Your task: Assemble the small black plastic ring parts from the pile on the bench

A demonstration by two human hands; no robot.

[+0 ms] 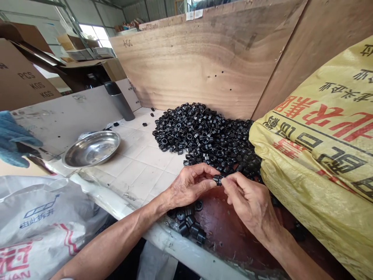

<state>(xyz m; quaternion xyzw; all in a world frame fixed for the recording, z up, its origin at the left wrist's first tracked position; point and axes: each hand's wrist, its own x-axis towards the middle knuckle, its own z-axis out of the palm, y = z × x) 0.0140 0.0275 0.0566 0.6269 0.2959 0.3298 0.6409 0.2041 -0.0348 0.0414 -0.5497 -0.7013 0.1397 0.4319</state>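
Note:
A small black plastic part [217, 179] is pinched between the fingertips of both hands, low in the middle of the view. My left hand [190, 184] holds it from the left with thumb and forefinger. From the right, my right hand [246, 194] grips its other side, fingers curled. Just beyond the hands lies a large heap of black ring-shaped parts [201, 130]. Under my left hand, near the table's front edge, sit several larger black cylindrical parts [192, 225] on a dark red surface [224, 229].
A steel bowl [92, 149] and a dark bottle [120, 102] stand left on the tiled table [140, 171]. A yellow sack [314, 136] leans in from the right. Wooden boards [204, 62] wall the back. A white sack [49, 225] and blue glove [17, 136] are at left.

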